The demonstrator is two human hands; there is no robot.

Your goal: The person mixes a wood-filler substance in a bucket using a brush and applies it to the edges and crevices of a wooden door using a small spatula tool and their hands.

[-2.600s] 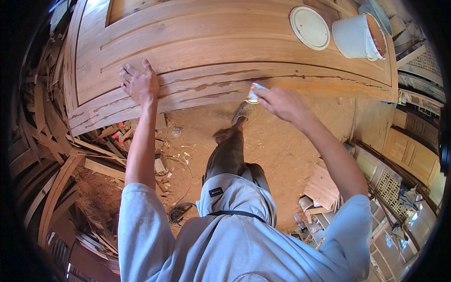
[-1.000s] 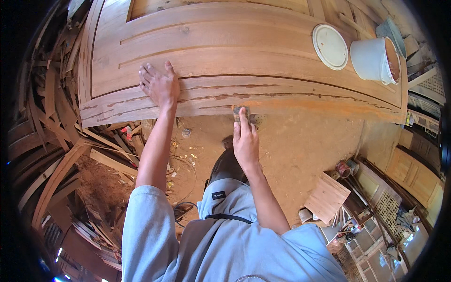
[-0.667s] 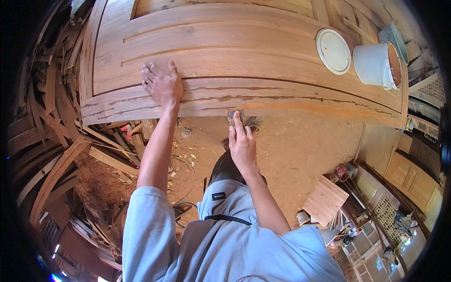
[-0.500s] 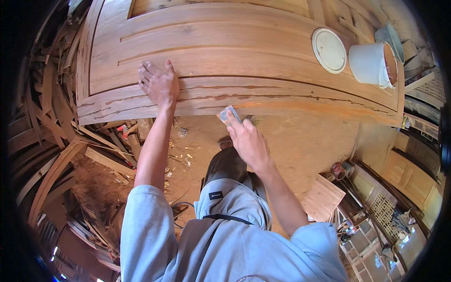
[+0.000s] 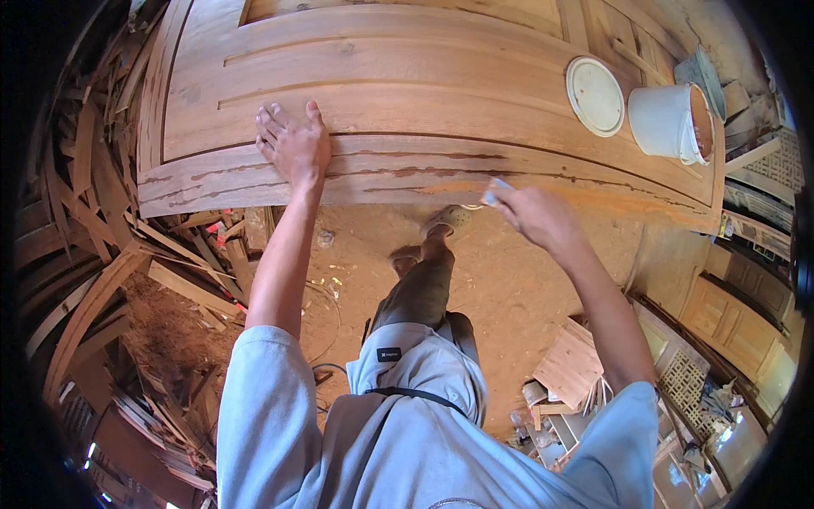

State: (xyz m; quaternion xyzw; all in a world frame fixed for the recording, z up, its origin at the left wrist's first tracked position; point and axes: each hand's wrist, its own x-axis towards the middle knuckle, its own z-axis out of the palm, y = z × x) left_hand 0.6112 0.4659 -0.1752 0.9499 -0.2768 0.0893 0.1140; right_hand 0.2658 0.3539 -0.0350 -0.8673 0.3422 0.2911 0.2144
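A large wooden panelled door (image 5: 407, 93) lies across the top of the view, with dark filler streaks and an orange-tinted patch along its near rail. My left hand (image 5: 292, 148) rests on it with fingers apart, just over the rail's inner groove. My right hand (image 5: 534, 216), at the near edge right of centre, grips a small pale flat pad (image 5: 496, 190) against the orange patch. A white round lid (image 5: 593, 96) and a white bucket (image 5: 660, 123) with brownish contents stand at the door's right end.
Piles of wooden offcuts (image 5: 85, 271) crowd the left. Wooden doors (image 5: 733, 314), lattice pieces (image 5: 687, 382) and a loose board (image 5: 568, 360) are at the lower right. A cable (image 5: 329, 366) lies on the dirt floor (image 5: 526, 288) near my legs.
My right hand has moved right along the door's near edge with the pad, after being near the middle half a second ago. My left hand stays in about the same place on the door.
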